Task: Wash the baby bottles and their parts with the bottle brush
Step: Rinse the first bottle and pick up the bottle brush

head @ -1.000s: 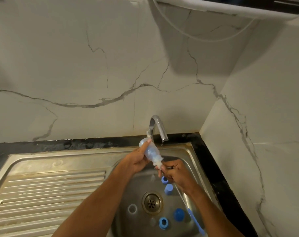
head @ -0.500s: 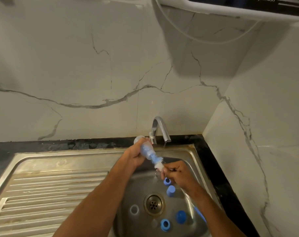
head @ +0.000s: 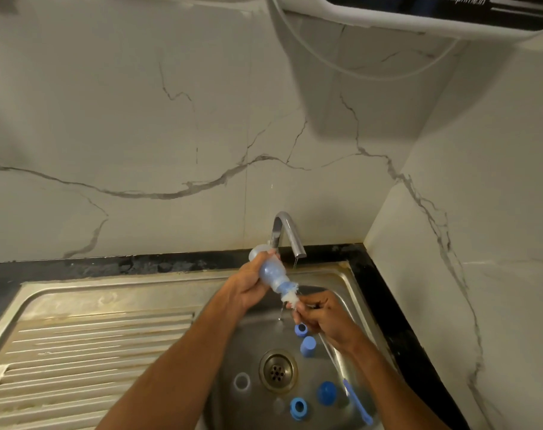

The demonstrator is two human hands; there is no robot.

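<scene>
walls: veined marble (head: 139, 119) | counter: black stone (head: 108, 266) | drainboard: ribbed steel (head: 93, 342)

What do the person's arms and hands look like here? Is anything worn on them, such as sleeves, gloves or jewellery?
Both forearms are bare as far as the picture shows; no sleeve edge is in view. The left hand and the right hand wear no gloves. No watch, bracelet or ring can be made out on the wrists and fingers that show, though small details are hard to see.

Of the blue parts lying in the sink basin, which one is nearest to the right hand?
The blue ring, lying just below the right hand. The blue cap lies a little farther off, and the dome cap and second ring lie past the drain.
</scene>
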